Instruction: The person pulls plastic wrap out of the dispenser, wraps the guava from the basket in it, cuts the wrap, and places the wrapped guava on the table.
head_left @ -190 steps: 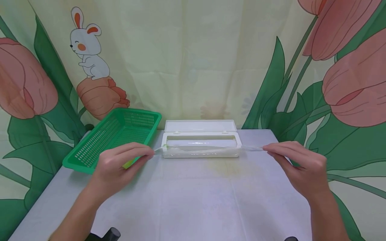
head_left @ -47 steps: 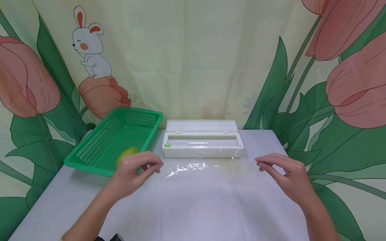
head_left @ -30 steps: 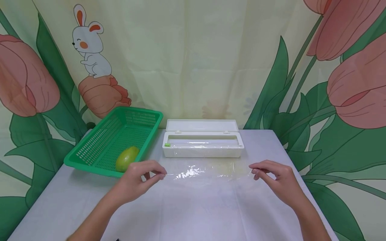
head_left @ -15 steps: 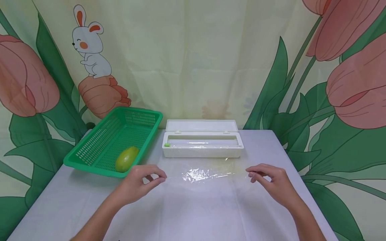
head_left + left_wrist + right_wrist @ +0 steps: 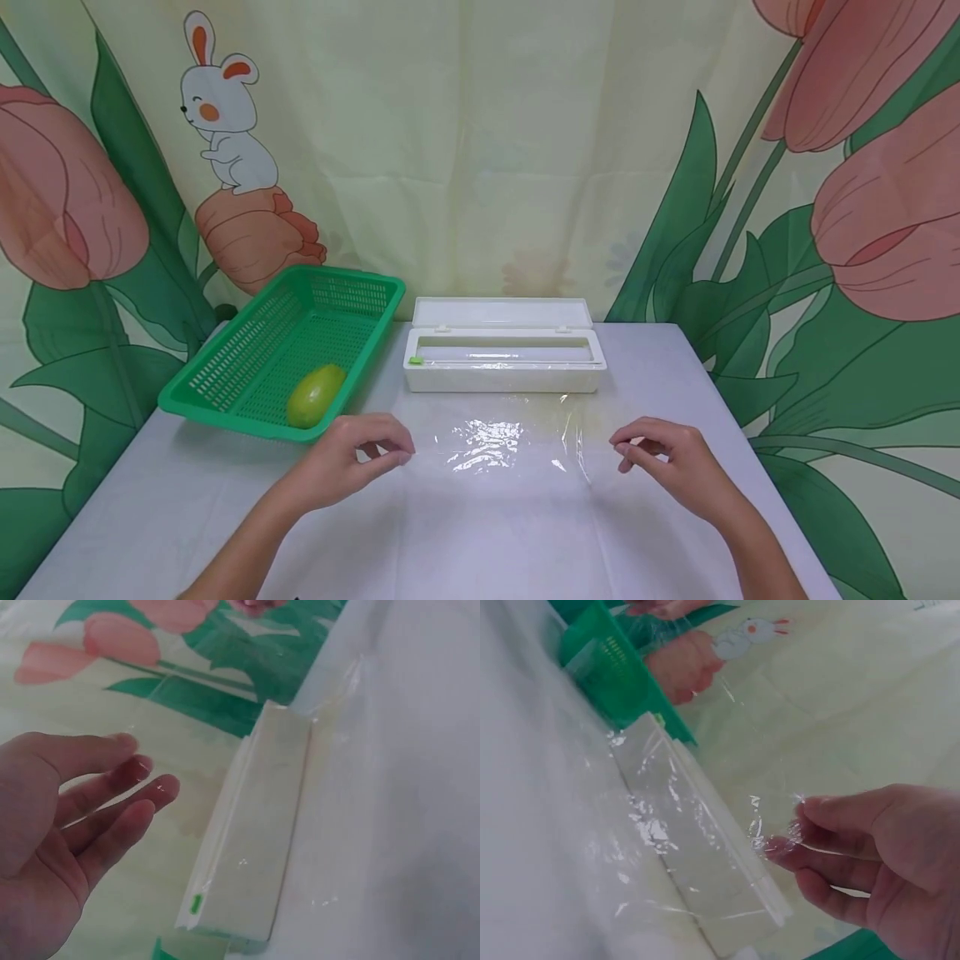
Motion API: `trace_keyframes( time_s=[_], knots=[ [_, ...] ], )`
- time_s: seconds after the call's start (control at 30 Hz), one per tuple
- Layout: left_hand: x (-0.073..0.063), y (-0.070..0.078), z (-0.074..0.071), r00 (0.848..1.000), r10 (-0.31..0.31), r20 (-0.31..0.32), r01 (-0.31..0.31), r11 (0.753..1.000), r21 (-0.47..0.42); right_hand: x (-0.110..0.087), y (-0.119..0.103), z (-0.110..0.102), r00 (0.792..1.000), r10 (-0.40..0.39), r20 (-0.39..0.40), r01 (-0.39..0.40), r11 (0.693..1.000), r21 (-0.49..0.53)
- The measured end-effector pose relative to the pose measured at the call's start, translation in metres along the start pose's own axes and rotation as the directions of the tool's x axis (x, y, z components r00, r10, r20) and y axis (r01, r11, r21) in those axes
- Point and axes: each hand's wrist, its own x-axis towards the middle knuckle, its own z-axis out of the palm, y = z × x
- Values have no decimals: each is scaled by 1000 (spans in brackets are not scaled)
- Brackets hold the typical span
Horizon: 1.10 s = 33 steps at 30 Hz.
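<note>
A sheet of clear cling film (image 5: 487, 446) stretches out toward me from a white cling film dispenser (image 5: 502, 381), whose lid stands raised at the back. My left hand (image 5: 348, 462) pinches the film's near left corner between thumb and fingertips. On the other side, my right hand (image 5: 671, 462) pinches the right corner; bunched, shiny film shows at its fingertips in the right wrist view. The roll (image 5: 502, 354) is visible inside the dispenser, and a small green slider (image 5: 416, 361) sits at the left end of its front edge. Film edges are hard to see.
To the left, a green plastic basket (image 5: 202, 400) stands tilted to the view, holding a yellow-green, mango-like fruit (image 5: 317, 396). The white-covered table (image 5: 495, 542) extends toward me, and a printed curtain (image 5: 525, 167) hangs behind it.
Both hands have drawn back toward me from near the dispenser and come closer together, pulling out more film. The fruit, earlier behind my left hand, is now visible. In the last half second they shift slightly nearer.
</note>
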Motion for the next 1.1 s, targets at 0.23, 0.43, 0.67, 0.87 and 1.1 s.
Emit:
trace_keyframes(
  time_s=[0.23, 0.43, 0.67, 0.87, 1.1],
  knots=[
    [-5, -2, -10, 980, 53, 190, -26, 989, -145, -7, 0, -16, 943, -3, 334, -52, 986, 156],
    [-5, -2, -13, 968, 3, 251, 35, 988, -147, -6, 0, -15, 967, -9, 256, -10, 997, 72],
    [0, -6, -9, 972, -28, 235, 53, 994, -101, 1, 3, -4, 993, 12, 116, -12, 1000, 2],
    [7, -11, -6, 976, -98, 193, 105, 994, -24, 10, 7, 8, 1000, 14, 6, -14, 996, -83],
    [17, -25, 2, 974, -179, 140, 171, 983, 68, 21, 16, 23, 998, 66, 0, -65, 993, -95]
  ],
)
